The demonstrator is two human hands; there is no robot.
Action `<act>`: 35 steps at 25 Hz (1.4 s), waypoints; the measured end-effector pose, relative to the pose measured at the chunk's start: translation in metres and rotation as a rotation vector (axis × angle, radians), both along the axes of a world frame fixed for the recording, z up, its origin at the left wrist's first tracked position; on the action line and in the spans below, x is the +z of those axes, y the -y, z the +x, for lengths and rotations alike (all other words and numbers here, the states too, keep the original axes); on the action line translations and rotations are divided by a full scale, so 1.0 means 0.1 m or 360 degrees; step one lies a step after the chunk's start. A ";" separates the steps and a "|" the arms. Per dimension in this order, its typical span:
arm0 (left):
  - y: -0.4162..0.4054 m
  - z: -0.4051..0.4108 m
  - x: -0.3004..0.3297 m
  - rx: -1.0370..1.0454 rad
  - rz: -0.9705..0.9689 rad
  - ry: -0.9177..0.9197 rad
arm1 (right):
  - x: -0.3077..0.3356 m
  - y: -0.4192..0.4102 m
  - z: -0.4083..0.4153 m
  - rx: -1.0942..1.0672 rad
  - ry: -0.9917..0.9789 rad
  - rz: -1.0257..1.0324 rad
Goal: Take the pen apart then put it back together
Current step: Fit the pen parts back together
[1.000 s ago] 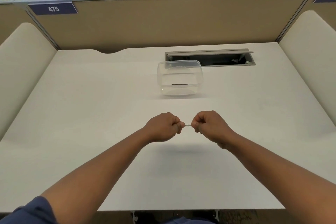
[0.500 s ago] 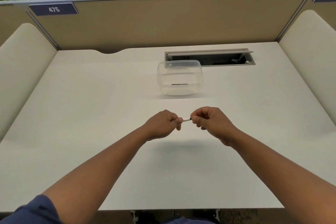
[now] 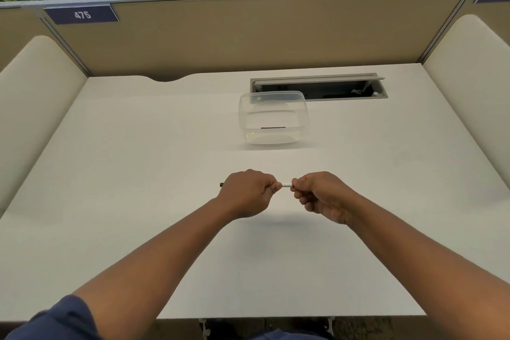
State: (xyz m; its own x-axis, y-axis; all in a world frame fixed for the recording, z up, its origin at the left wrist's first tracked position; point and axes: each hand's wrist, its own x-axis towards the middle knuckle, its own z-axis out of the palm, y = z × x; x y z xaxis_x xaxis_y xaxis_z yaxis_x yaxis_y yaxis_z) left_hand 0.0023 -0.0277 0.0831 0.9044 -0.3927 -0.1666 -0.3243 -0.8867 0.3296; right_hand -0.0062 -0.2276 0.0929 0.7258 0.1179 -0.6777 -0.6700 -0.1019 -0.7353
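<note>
A thin white pen point(image 3: 286, 185) lies level between my two fists above the middle of the desk. My left hand point(image 3: 248, 192) is closed around its left part, and a small dark tip point(image 3: 221, 184) pokes out past that fist on the left. My right hand point(image 3: 320, 194) pinches the pen's right end with curled fingers. Only a short white stretch of the barrel shows between the hands; everything else is hidden inside them.
A clear plastic container point(image 3: 273, 119) stands on the white desk point(image 3: 138, 174) behind my hands. Further back is an open cable slot point(image 3: 320, 88). Tan partitions and padded side panels enclose the desk on three sides.
Both hands dipped slightly and the pen went from tilted back to level. The dark tip now shows to the left of my left fist.
</note>
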 end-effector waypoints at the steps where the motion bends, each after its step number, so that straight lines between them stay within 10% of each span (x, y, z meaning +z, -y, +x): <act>1: 0.00 0.00 -0.01 -0.0028 0.0000 0.0044 | -0.01 0.00 0.00 0.0024 0.0029 -0.0025; 17: -0.19 0.13 -0.16 -0.0088 -0.0324 -0.0011 | -0.17 0.07 0.02 -0.0130 0.0508 -0.0068; 27: -0.53 0.33 -0.36 0.0712 -0.1095 -0.0609 | -0.40 0.28 0.16 -0.0241 0.0494 -0.0116; 35: -0.51 0.43 -0.49 0.0722 -0.1016 -0.0542 | -0.54 0.35 0.32 0.0059 0.0662 -0.0616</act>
State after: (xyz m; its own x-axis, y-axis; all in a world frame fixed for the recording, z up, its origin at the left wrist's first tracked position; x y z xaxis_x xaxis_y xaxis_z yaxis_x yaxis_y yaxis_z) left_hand 0.0453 0.0234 0.0338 0.9376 -0.1159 -0.3278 0.2247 -0.5177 0.8255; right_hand 0.0257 -0.2622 0.0391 0.9411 -0.0519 -0.3343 -0.3226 -0.4345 -0.8409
